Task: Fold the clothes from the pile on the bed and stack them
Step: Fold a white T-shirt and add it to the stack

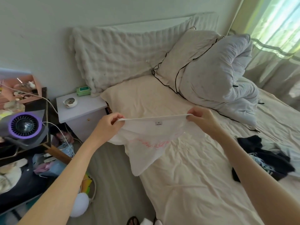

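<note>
— What are your hands doing?
— My left hand [108, 123] and right hand [200, 118] are pinching the white shirt [146, 143] taut, mid-frame over the bed [194, 184] edge.
— Risks?
— It's hanging off-edge; a loosening pinch is dropping it floorward. The dark pile [259, 158] is waiting at right; the nightstand [81, 109] is crowding left.

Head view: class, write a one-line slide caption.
Both hands, left hand and right hand, hold a white T-shirt stretched above the bed.

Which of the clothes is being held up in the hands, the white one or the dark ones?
The white shirt with pink lettering: the left hand and right hand pinch its neckline. The dark clothes lie untouched on the bed, at the right.
</note>
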`<action>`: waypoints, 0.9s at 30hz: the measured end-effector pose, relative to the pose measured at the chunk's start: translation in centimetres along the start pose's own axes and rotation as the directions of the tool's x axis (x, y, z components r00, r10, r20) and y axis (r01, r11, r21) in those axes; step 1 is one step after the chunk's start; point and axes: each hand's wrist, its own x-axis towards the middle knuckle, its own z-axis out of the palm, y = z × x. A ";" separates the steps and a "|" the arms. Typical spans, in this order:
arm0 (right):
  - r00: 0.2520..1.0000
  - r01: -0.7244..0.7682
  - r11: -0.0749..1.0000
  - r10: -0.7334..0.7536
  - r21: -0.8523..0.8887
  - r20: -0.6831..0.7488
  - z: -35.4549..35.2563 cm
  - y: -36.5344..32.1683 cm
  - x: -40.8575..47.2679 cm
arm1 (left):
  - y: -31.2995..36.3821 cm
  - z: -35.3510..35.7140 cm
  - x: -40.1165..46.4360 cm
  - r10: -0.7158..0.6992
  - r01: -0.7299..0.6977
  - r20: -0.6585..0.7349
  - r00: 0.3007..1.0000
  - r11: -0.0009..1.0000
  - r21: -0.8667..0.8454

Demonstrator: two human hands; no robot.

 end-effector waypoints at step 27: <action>0.895 -0.237 0.930 0.322 -0.282 0.309 -0.3 6.4 3.0 | -4.8 3.0 7.8 -0.036 0.032 0.257 0.966 0.999 0.020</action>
